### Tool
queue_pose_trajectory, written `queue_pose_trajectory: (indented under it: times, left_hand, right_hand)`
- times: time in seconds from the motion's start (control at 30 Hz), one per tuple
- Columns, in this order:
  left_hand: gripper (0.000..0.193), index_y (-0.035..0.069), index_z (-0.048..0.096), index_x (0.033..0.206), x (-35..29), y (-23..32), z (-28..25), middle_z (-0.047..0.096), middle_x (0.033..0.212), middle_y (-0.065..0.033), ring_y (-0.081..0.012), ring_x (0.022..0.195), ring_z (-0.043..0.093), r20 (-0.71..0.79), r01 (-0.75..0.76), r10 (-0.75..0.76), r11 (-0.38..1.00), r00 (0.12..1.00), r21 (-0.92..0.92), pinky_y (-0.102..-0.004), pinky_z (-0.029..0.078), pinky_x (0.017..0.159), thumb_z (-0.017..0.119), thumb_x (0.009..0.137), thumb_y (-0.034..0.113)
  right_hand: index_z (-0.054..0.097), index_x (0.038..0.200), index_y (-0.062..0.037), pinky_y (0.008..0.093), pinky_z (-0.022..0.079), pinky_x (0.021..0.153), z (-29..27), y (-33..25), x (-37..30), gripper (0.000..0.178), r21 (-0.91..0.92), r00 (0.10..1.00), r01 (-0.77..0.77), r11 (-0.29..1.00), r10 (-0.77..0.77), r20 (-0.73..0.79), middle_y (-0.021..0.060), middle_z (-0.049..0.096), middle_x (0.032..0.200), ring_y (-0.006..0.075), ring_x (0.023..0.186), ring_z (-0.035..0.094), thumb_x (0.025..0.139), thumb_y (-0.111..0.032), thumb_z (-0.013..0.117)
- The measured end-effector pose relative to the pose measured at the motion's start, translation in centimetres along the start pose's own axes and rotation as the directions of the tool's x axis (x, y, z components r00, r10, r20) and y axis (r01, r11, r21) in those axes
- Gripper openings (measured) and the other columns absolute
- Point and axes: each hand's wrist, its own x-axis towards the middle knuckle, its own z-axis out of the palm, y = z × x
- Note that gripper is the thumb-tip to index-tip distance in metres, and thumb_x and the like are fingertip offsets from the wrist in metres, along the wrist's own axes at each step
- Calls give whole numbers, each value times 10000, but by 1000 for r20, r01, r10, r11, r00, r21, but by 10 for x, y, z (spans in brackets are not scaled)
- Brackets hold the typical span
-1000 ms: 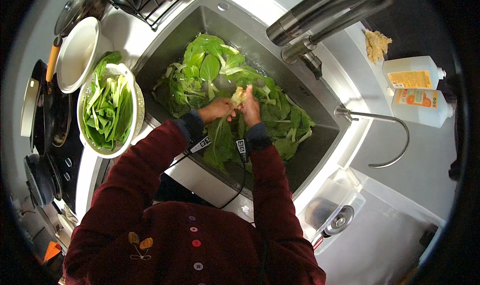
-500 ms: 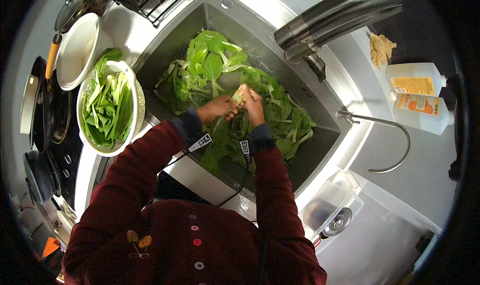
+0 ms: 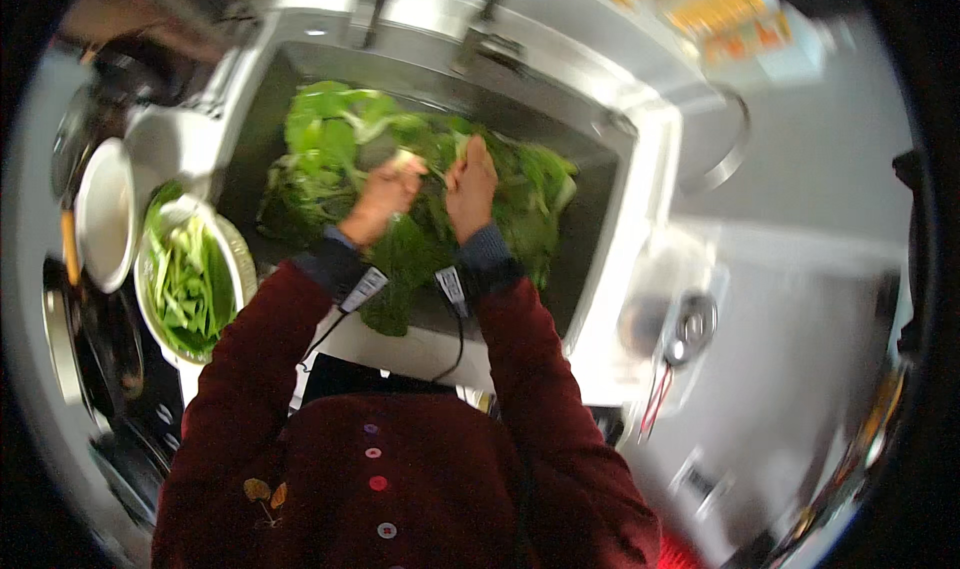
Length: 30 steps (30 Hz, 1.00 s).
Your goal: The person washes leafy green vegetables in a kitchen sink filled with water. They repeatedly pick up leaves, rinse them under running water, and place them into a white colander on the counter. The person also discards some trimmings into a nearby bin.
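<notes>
My left hand [image 3: 385,197] is closed round the pale base of a bok choy over the sink. Its dark green leaves [image 3: 390,284] hang down toward the sink's near edge. Just to the right, my right hand [image 3: 472,187] has its fingers pressed together. A pale green strip shows beside those fingers, too blurred to tell whether it is gripped. Under and beyond both hands, many loose bok choy leaves [image 3: 325,139] lie in the water of the grey sink [image 3: 592,234]. Left of the sink, a white colander [image 3: 240,259] holds more bok choy [image 3: 190,289].
A white bowl [image 3: 105,214] stands left beyond the colander, near a dark pan [image 3: 112,339]. Behind the sink rises the faucet [image 3: 490,44]. A thin curved tap [image 3: 740,134] and two jugs [image 3: 725,19] are at the right back. A clear container [image 3: 650,309] stands right of the sink.
My hands were together at the bok choy's base and are now a little apart. The whole view has turned and shifted, blurring the surroundings.
</notes>
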Motion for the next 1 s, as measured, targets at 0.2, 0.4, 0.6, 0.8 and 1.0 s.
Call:
queue_pose_trajectory:
  times: [0.2,0.4,0.6,0.8,1.0]
  left_hand:
    - [376,31,466,1141,-6,2,-21,417,701,26,-82,560,354,-388,402,-290,882,875,248,-241,322,494,499,890,308]
    - [421,-13,394,1240,-4,-6,-31,484,807,-7,-105,635,424,-250,491,-440,847,863,204,-277,384,580,513,873,154]
    - [245,-9,506,1059,-11,-12,-33,545,881,-63,-145,749,521,106,282,-348,874,931,396,-280,442,668,536,859,127]
    - [334,-4,461,1153,-6,-5,-17,522,900,-36,-126,753,506,33,451,-471,860,882,238,-270,450,655,526,872,166]
    - [327,-5,476,1141,-10,5,-8,536,907,-34,-114,753,515,64,427,-464,854,884,296,-249,452,651,519,876,181]
  right_hand:
    - [624,853,-37,251,452,600,-23,-81,-78,142,-688,739,671,276,-326,590,50,614,802,120,666,555,835,-168,571]
    - [639,859,-24,295,482,667,-108,-146,-221,158,-920,704,391,34,-654,275,110,629,812,209,709,597,806,-167,598]
    - [602,878,24,290,486,648,-211,-156,-373,207,-906,509,-380,188,-775,-374,135,647,838,186,745,614,829,-175,570]
    - [598,768,-36,408,439,553,-303,-115,-421,331,-629,420,-767,-125,-839,-346,156,604,695,313,646,596,791,-363,553]
    - [600,805,-18,422,431,574,-317,-127,-428,363,-523,708,-687,-505,-627,-325,149,613,706,307,696,583,757,-377,585]
